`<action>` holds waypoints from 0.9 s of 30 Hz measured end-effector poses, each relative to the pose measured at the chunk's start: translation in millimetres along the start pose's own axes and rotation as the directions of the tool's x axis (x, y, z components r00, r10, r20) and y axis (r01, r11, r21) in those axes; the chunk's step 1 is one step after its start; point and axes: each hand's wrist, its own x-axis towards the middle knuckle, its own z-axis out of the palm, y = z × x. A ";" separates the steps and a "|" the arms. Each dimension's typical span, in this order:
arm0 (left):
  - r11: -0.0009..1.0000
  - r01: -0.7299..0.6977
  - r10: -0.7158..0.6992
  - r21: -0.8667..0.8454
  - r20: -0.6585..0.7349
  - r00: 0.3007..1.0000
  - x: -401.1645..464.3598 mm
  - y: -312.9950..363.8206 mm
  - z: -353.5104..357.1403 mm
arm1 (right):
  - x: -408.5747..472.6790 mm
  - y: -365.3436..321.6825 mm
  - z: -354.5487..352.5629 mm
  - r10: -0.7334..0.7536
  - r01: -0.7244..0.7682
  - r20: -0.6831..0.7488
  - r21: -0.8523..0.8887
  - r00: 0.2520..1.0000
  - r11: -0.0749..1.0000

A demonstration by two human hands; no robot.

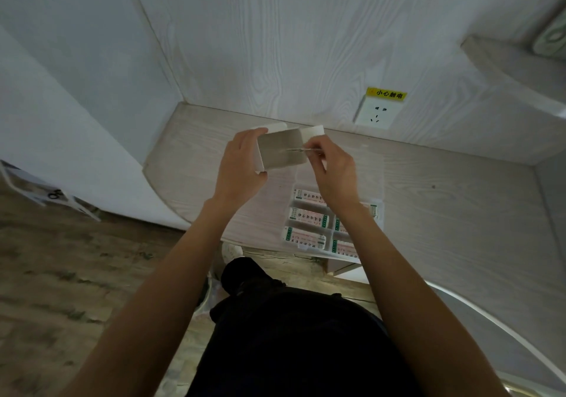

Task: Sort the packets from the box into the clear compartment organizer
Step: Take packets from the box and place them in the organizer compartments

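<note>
Grey-brown cardboard shows inside the small open white box (281, 148), held up over the back of the pale wood-grain tabletop (444, 200). The left hand (242, 166) grips its left end to steady it, while the right hand (333, 166) pinches a thin packet (301, 150) at the box mouth, seemingly drawing it out. Near the front edge sits the clear compartment organizer (309, 228), several cells already filled.
</note>
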 end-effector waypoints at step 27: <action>0.637 0.527 -0.239 -0.563 0.505 0.829 -17.4 62.3 5.7 | -46.5 -8.3 -38.4 0.569 -0.559 0.166 0.532 0.805 0.636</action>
